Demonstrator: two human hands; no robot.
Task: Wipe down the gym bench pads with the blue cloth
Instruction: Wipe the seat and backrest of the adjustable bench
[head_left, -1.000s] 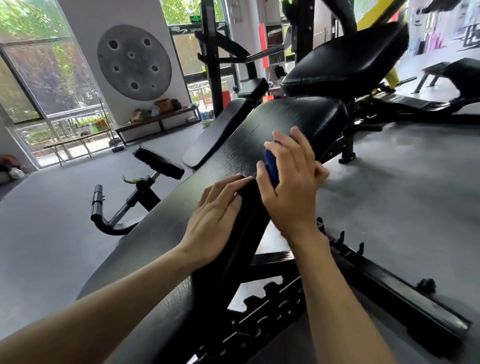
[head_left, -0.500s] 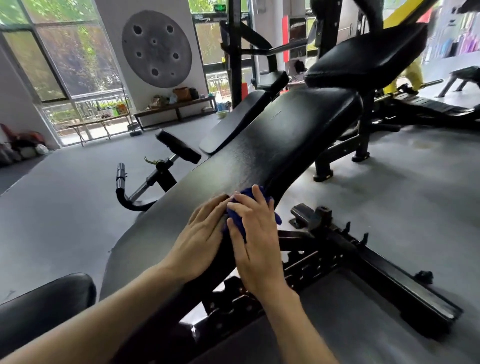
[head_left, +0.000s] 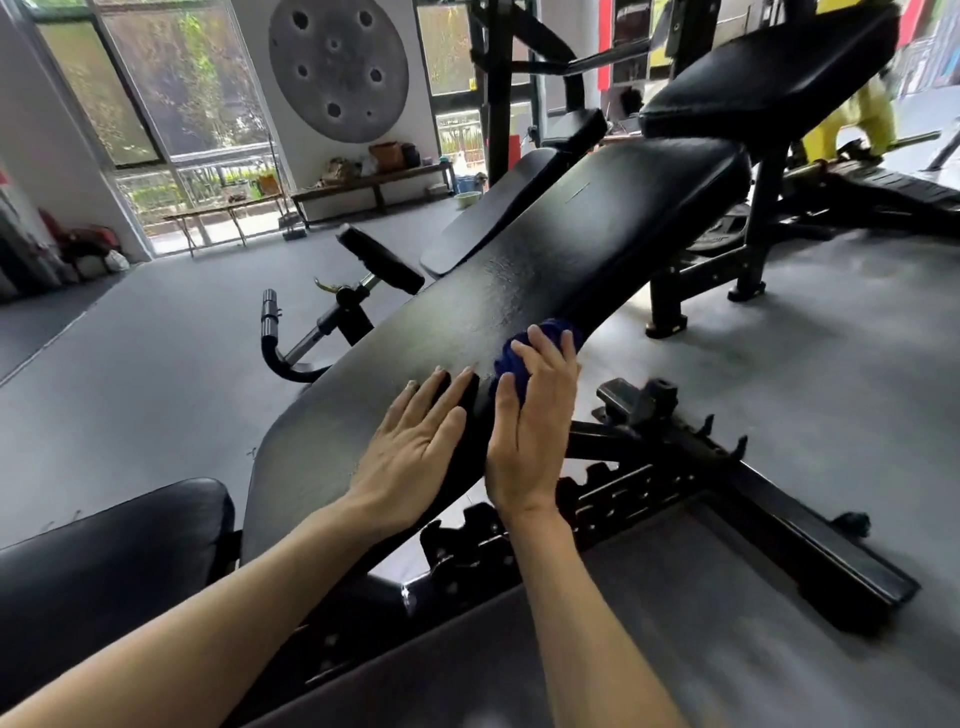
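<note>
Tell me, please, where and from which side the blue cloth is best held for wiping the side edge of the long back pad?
Hold the blue cloth by its bunched outer face, coming from the pad's right side, as the right hand does now. The cloth is wadded against the right edge of the back pad, so fingers wrapped over it can press it inward. The left hand lies flat on top.

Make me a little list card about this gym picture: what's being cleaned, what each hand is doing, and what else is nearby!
being cleaned: long black padded backrest of the gym bench, tilted upward away from the camera
cleaning tool: bunched blue cloth, on the backrest's right edge
right hand: presses on the cloth, fingers curled over it
left hand: lies flat on the backrest beside the cloth, fingers straight
seat: black padded seat cushion, lower left
nearby: round grey wall disc with holes; low wooden bench by the windows
</note>
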